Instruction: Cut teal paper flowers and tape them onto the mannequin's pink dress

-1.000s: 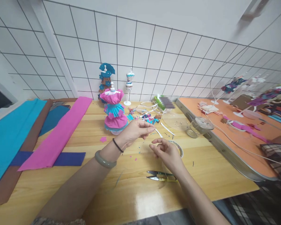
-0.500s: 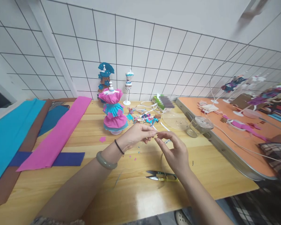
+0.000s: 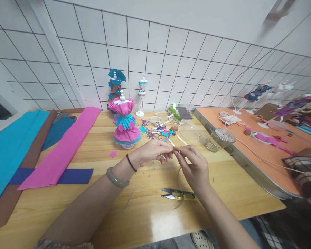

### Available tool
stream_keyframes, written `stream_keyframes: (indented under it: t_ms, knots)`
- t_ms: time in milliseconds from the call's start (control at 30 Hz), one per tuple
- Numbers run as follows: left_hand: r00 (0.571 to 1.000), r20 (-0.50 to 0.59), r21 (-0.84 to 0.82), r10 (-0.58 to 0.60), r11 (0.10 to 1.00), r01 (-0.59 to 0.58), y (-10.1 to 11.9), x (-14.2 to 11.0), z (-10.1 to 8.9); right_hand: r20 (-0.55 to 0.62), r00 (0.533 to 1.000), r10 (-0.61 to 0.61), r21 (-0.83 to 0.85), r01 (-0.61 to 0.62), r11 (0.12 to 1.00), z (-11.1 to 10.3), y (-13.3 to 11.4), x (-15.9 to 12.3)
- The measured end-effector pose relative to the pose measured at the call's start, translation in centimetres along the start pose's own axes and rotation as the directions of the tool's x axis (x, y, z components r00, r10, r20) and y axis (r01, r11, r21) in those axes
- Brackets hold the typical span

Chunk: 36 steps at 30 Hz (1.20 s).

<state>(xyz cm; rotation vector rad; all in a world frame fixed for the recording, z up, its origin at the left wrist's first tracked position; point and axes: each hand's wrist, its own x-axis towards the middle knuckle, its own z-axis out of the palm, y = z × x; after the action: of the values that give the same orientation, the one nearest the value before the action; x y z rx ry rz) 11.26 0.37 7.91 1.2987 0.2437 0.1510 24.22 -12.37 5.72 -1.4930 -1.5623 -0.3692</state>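
Observation:
My left hand (image 3: 151,153) and my right hand (image 3: 194,166) meet fingertip to fingertip above the wooden table (image 3: 98,200). Both pinch something tiny between thumb and fingers; I cannot make out what it is. A green bangle and a black band sit on my left wrist. Small yellow-handled thread snips (image 3: 178,195) lie on the table just below my right hand. Behind the hands stands a little mannequin in a pink and teal paper dress (image 3: 124,124), with paper scraps (image 3: 158,129) to its right.
Pink (image 3: 64,147), turquoise (image 3: 10,145), dark blue and brown crepe paper strips lie at the left. A teal-dressed mannequin (image 3: 115,83) and a small white one (image 3: 141,93) stand by the tiled wall. A glass jar (image 3: 219,138) and an orange board (image 3: 261,148) with more figures lie right.
My right hand rose from near the table and came left to meet my left hand's fingertips. The left hand barely shifted.

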Motion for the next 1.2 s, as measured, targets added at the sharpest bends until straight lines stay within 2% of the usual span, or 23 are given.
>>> stream_keyframes:
  t_ms: [133, 333, 633, 800, 933, 1033, 1100, 1200]
  knots:
    - [1.0, 0.012, -0.145, -0.015, 0.989, 0.017, -0.11, 0.07, -0.08, -0.04, 0.995, -0.088, -0.114, 0.083, 0.99, -0.11, 0.09, -0.09]
    - [0.999, 0.047, -0.295, -0.01, 0.955, 0.024, -0.13, 0.24, -0.18, -0.054, 0.988, -0.144, -0.123, 0.137, 0.983, -0.16, 0.05, -0.07]
    - [0.998, 0.034, -0.244, -0.05, 0.968, 0.057, 0.03, -0.14, 0.22, -0.079, 0.995, -0.056, -0.025, 0.054, 0.998, -0.27, -0.06, 0.12]
    - [0.999, 0.011, -0.23, -0.036, 0.972, 0.037, -0.07, -0.03, 0.08, -0.035, 0.984, -0.172, -0.201, 0.162, 0.966, -0.34, 0.41, -0.51]
    - [0.998, 0.043, -0.204, -0.043, 0.978, 0.051, -0.06, -0.07, 0.44, -0.013, 0.973, -0.23, -0.277, 0.218, 0.936, -0.32, 0.48, -0.48]
    - [0.998, 0.055, -0.184, -0.042, 0.982, 0.052, 0.01, -0.16, 0.7, -0.01, 0.988, -0.154, -0.215, 0.148, 0.965, -0.33, 0.28, -0.17]
    - [0.999, 0.037, -0.183, -0.038, 0.982, 0.044, 0.07, -0.18, 0.69, 0.006, 0.999, -0.037, -0.078, 0.037, 0.996, -0.39, 0.04, 0.0]
    - [0.999, 0.021, -0.194, -0.029, 0.981, 0.033, 0.06, -0.1, 0.5, 0.06, 0.993, 0.101, 0.131, -0.108, 0.986, -0.54, -0.34, 0.08]
